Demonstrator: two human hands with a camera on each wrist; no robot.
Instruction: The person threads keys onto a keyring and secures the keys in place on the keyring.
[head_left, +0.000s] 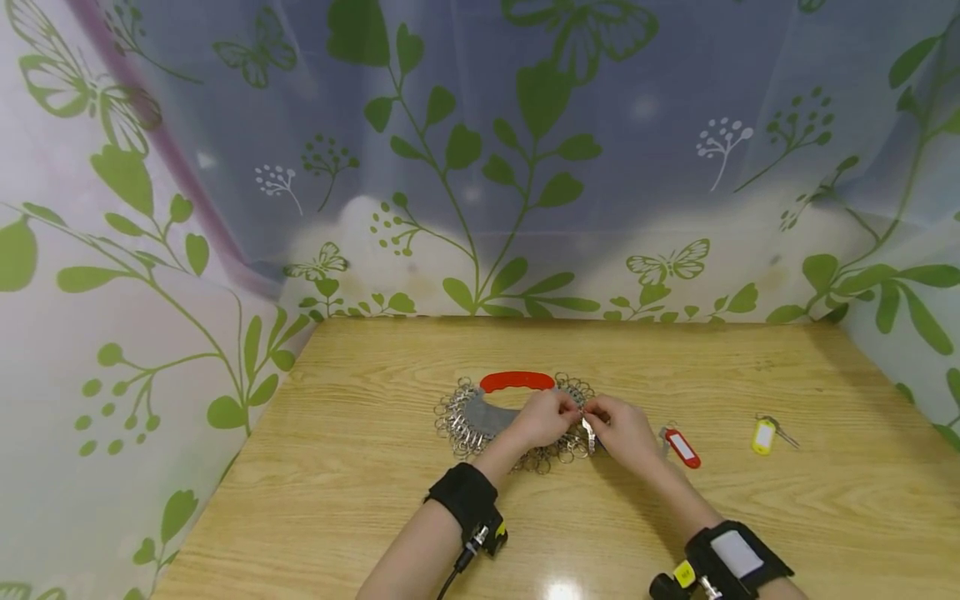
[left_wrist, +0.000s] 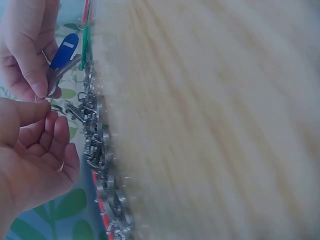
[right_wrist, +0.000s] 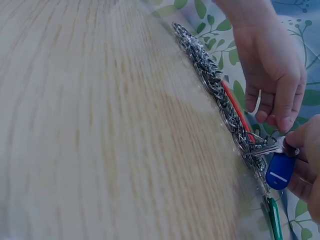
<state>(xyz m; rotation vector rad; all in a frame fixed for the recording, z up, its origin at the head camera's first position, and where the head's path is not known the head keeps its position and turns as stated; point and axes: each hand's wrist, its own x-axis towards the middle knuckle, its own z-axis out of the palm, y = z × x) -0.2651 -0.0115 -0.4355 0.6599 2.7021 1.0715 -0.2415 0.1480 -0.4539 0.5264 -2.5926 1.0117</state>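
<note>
A grey plate with a red handle lies on the table, its edge hung with several metal rings and clips. My left hand is at its right side, thumb and forefinger pinching a small metal ring or clip at the edge. Facing it, my right hand pinches a key with a blue tag. Fingertips of both hands nearly meet. Whether the key's ring is on the clip cannot be made out.
Right of my hands lies a red tag with a key, and farther right a yellow tag with a key. A green tag shows beside the metal rings. Patterned cloth hangs behind the wooden table.
</note>
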